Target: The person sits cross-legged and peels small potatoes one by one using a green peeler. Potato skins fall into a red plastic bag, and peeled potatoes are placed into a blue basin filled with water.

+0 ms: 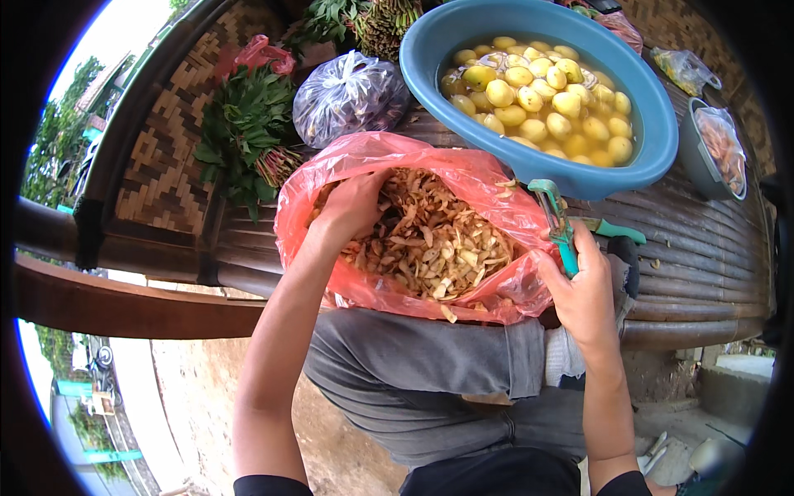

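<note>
My left hand [354, 205] reaches into a red plastic bag [289, 186] full of brown and pale peelings [451, 248]. Its fingertips are hidden among the peelings, so their grip does not show. In my right hand [585, 289], closed around its green handle, is a peeler [556, 217], blade end up, at the bag's right edge. The bag lies open on the bamboo bench against my bent leg. Just beyond it stands a large blue basin [529, 169] with many peeled potatoes [529, 99] in cloudy water.
A green-handled knife [616, 231] lies on the bench right of the peeler. Behind the bag sit a tied clear plastic bag [349, 99] and bundles of leafy greens [248, 124]. A grey bucket [691, 157] holding a plastic bag [721, 147] stands at the right.
</note>
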`<state>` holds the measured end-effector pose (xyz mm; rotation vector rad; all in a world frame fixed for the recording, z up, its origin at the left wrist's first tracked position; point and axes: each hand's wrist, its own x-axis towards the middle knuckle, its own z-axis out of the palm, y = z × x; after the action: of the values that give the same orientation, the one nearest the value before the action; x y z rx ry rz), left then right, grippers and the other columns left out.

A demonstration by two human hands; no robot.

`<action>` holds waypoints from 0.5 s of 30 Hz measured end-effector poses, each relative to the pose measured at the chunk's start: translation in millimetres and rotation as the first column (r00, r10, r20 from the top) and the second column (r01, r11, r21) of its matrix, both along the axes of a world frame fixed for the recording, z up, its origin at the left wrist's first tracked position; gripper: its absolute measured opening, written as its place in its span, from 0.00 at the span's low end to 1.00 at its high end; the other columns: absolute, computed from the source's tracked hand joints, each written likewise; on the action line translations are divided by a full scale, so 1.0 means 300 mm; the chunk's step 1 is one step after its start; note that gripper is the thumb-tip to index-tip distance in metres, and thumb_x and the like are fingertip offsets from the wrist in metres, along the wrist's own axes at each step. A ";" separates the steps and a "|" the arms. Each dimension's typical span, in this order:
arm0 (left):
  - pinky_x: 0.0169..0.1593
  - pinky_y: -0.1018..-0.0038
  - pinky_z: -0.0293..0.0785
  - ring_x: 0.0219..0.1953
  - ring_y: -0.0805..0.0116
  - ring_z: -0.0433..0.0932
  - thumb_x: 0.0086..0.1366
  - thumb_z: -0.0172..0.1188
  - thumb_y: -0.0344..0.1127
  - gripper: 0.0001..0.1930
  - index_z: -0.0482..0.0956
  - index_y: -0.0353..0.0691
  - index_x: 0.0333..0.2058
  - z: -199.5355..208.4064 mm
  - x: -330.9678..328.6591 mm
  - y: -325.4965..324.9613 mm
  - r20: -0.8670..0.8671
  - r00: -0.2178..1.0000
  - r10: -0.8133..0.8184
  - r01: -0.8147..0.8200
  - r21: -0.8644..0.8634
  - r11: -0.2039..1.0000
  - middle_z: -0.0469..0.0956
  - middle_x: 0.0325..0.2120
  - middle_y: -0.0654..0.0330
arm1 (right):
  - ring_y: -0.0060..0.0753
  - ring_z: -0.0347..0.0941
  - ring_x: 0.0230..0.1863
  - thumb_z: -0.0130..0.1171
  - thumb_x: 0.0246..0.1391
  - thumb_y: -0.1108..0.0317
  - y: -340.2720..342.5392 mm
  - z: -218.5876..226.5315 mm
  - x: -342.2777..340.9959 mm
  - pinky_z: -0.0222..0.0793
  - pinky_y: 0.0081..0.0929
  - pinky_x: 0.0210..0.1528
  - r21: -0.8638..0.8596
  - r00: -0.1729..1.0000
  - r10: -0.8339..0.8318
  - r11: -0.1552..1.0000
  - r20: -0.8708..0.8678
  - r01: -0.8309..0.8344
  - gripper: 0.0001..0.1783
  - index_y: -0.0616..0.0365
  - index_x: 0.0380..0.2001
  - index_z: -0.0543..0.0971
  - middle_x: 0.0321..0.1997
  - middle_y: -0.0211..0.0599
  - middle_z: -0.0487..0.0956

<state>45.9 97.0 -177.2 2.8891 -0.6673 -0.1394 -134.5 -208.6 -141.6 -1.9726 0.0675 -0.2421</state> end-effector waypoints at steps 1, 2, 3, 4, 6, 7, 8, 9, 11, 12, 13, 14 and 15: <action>0.61 0.58 0.68 0.62 0.48 0.68 0.57 0.59 0.27 0.31 0.68 0.43 0.61 0.001 0.020 0.016 0.109 0.994 -0.002 -0.004 0.052 0.999 0.71 0.58 0.45 | 0.18 0.71 0.38 0.64 0.55 0.77 -0.001 0.006 -0.001 0.69 0.21 0.44 0.009 1.000 0.004 1.000 0.016 -0.004 0.16 0.62 0.46 0.74 0.37 0.35 0.79; 0.60 0.58 0.69 0.62 0.48 0.68 0.59 0.56 0.27 0.28 0.68 0.43 0.61 0.007 0.036 0.029 0.182 0.983 0.006 -0.031 0.132 0.991 0.70 0.58 0.46 | 0.16 0.70 0.38 0.64 0.55 0.77 -0.001 0.012 -0.002 0.69 0.19 0.44 0.019 0.999 0.010 1.000 0.031 -0.011 0.15 0.62 0.46 0.74 0.37 0.32 0.79; 0.62 0.59 0.68 0.62 0.50 0.68 0.62 0.52 0.25 0.26 0.68 0.44 0.61 0.030 0.053 0.048 0.296 0.953 -0.058 0.029 0.104 0.994 0.70 0.58 0.47 | 0.14 0.68 0.38 0.63 0.56 0.77 0.000 0.016 -0.002 0.69 0.18 0.44 0.034 0.999 0.014 0.999 0.043 -0.016 0.14 0.62 0.45 0.74 0.38 0.29 0.78; 0.63 0.61 0.66 0.62 0.51 0.68 0.64 0.52 0.27 0.26 0.68 0.44 0.62 0.056 0.068 0.056 0.281 0.959 0.023 -0.035 0.035 0.999 0.70 0.59 0.49 | 0.14 0.68 0.38 0.63 0.56 0.77 0.001 0.019 -0.001 0.68 0.18 0.45 0.058 0.999 0.011 0.998 0.043 -0.014 0.14 0.62 0.45 0.74 0.38 0.29 0.78; 0.64 0.62 0.66 0.62 0.52 0.69 0.66 0.54 0.32 0.24 0.69 0.45 0.62 0.107 0.056 0.052 0.134 0.982 0.133 -0.166 0.277 0.946 0.71 0.59 0.50 | 0.15 0.69 0.38 0.63 0.56 0.77 0.005 0.021 0.002 0.68 0.17 0.45 0.111 1.000 0.005 0.994 0.029 -0.008 0.13 0.62 0.44 0.74 0.38 0.27 0.77; 0.61 0.62 0.68 0.60 0.51 0.71 0.65 0.54 0.31 0.21 0.75 0.45 0.58 0.122 0.030 0.033 0.168 0.977 0.135 -0.172 0.230 0.958 0.73 0.57 0.49 | 0.14 0.68 0.38 0.63 0.56 0.77 0.007 0.021 0.005 0.68 0.17 0.45 0.121 0.999 0.000 0.993 0.044 -0.005 0.13 0.62 0.44 0.74 0.38 0.27 0.77; 0.61 0.61 0.68 0.59 0.51 0.71 0.66 0.54 0.33 0.21 0.76 0.46 0.57 0.139 0.005 0.010 0.097 0.987 0.132 -0.151 0.235 0.960 0.73 0.57 0.49 | 0.14 0.68 0.38 0.63 0.56 0.77 0.010 0.020 0.007 0.68 0.17 0.45 0.131 0.998 -0.006 0.991 0.060 -0.002 0.12 0.62 0.43 0.74 0.38 0.26 0.77; 0.61 0.61 0.68 0.59 0.51 0.71 0.66 0.55 0.35 0.20 0.77 0.47 0.57 0.154 -0.018 -0.018 -0.032 0.989 0.143 -0.130 0.260 0.957 0.73 0.57 0.49 | 0.13 0.68 0.38 0.63 0.56 0.77 0.012 0.020 0.009 0.67 0.16 0.45 0.133 0.996 -0.013 0.991 0.086 0.001 0.12 0.62 0.43 0.75 0.38 0.26 0.76; 0.61 0.60 0.68 0.57 0.50 0.73 0.67 0.55 0.38 0.19 0.78 0.48 0.56 0.138 -0.074 -0.091 0.012 0.997 -0.073 0.068 0.223 0.973 0.74 0.56 0.50 | 0.15 0.70 0.36 0.63 0.56 0.77 0.016 0.017 0.014 0.69 0.19 0.42 0.195 0.996 -0.033 0.981 0.083 0.016 0.11 0.63 0.42 0.75 0.35 0.27 0.78; 0.60 0.59 0.68 0.56 0.50 0.74 0.67 0.56 0.41 0.19 0.79 0.49 0.55 0.117 -0.099 -0.124 0.193 0.941 -0.277 0.237 0.206 0.949 0.74 0.55 0.50 | 0.16 0.72 0.35 0.63 0.56 0.77 0.021 0.015 0.018 0.70 0.20 0.41 0.219 0.997 -0.039 0.975 0.065 0.024 0.11 0.63 0.41 0.75 0.34 0.28 0.78; 0.60 0.59 0.69 0.56 0.50 0.74 0.67 0.56 0.41 0.19 0.78 0.48 0.55 0.090 -0.105 -0.161 0.141 0.934 -0.328 0.329 0.019 0.944 0.75 0.55 0.50 | 0.13 0.67 0.38 0.62 0.58 0.75 0.020 0.015 0.018 0.67 0.16 0.44 0.196 0.998 -0.029 0.980 0.047 0.019 0.10 0.60 0.42 0.75 0.38 0.24 0.75; 0.60 0.59 0.69 0.55 0.50 0.75 0.67 0.57 0.42 0.19 0.78 0.47 0.55 0.059 -0.098 -0.193 0.104 0.915 -0.390 0.403 -0.176 0.898 0.75 0.54 0.50 | 0.13 0.67 0.38 0.62 0.58 0.75 0.024 0.014 0.021 0.67 0.16 0.44 0.230 0.998 -0.025 0.973 0.059 0.011 0.10 0.60 0.42 0.75 0.38 0.24 0.75; 0.59 0.59 0.69 0.56 0.51 0.74 0.66 0.58 0.43 0.19 0.77 0.47 0.55 0.031 -0.087 -0.210 0.083 0.921 -0.382 0.390 -0.231 0.891 0.75 0.54 0.50 | 0.13 0.67 0.38 0.62 0.58 0.75 0.025 0.014 0.024 0.67 0.17 0.45 0.262 0.997 -0.023 0.965 0.073 0.003 0.09 0.61 0.42 0.75 0.38 0.24 0.75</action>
<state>19.8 33.9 -167.8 2.4983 -1.1736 -0.0514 -127.4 -201.2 -137.5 -1.6991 0.0606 -0.3001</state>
